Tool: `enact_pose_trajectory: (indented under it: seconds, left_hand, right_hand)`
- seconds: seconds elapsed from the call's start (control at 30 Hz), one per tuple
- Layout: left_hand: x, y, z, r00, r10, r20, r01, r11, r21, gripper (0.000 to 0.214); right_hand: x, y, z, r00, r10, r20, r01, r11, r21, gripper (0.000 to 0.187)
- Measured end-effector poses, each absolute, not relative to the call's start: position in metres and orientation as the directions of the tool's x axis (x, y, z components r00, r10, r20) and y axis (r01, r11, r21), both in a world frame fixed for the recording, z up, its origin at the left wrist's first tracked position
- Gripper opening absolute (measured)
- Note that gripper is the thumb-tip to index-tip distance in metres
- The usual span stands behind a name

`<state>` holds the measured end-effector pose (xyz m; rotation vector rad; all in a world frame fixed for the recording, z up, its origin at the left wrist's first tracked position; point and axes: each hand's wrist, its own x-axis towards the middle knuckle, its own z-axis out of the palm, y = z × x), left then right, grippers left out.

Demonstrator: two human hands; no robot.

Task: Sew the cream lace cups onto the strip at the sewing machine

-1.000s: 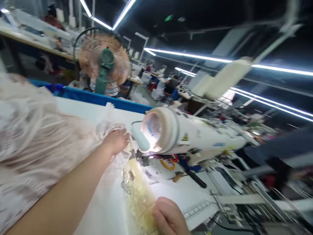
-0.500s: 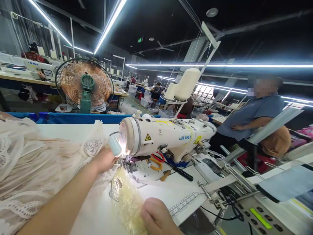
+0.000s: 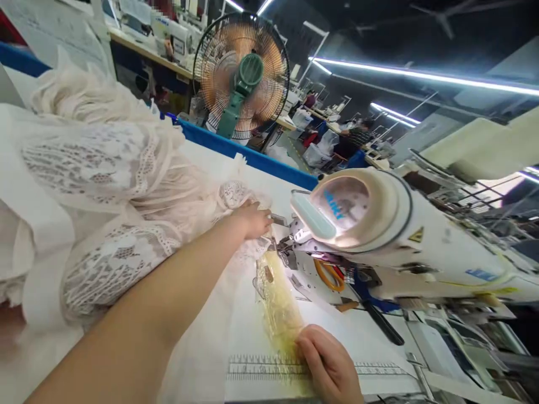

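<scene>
My left hand [image 3: 255,220] lies palm down on the pale lace fabric [image 3: 197,193], just left of the sewing machine's presser foot. Its fingers are stretched and slightly apart, pressing on the lace. My right hand [image 3: 328,362] is closed, with thumb and forefinger at the right edge of a crinkled, yellowish see-through plastic strip [image 3: 278,303]. That strip runs from below the needle area toward me. The white sewing machine [image 3: 446,241] stands to the right, its lamp lit; its clear guard [image 3: 314,216] hides the needle.
A ruler scale [image 3: 379,368] crosses the white table near its front. Orange-handled scissors [image 3: 328,275] and a black-handled tool [image 3: 383,322] lie under the machine arm. A blue edge [image 3: 252,156] borders the table's back; a fan [image 3: 242,76] stands beyond it.
My view has swung left and down, so more lace fabric shows and the standing person has left the picture. My left hand remains on the lace, my right at the plastic strip.
</scene>
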<state>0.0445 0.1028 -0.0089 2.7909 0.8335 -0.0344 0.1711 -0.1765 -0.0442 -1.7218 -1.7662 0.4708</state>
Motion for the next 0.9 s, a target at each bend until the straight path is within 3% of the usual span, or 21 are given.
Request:
enact_pose_trajectory:
  seconds: [0.4, 0.7, 0.8, 0.9]
  left_hand:
    - [0.045, 0.103, -0.003, 0.833, 0.530, -0.156, 0.552, -0.814, 0.181, 0.045]
    - [0.044, 0.108, -0.009, 0.841, 0.541, -0.006, 0.532, -0.826, 0.189, 0.041]
    - [0.046, 0.114, -0.010, 0.852, 0.523, 0.017, 0.513, -0.842, 0.168, 0.042]
    - [0.045, 0.114, -0.006, 0.851, 0.526, -0.007, 0.520, -0.839, 0.162, 0.045]
  right_hand:
    - [0.167, -0.178, -0.041, 0.062, 0.987, 0.146, 0.757, 0.049, -0.651, 0.028]
    - [0.170, -0.169, -0.034, -0.090, 0.950, 0.299, 0.889, 0.212, -0.406, 0.029]
    - [0.170, -0.165, -0.035, -0.046, 0.936, 0.349, 0.919, 0.176, -0.353, 0.035]
    - [0.166, -0.165, -0.034, 0.025, 0.914, 0.406, 0.912, 0.145, -0.383, 0.036]
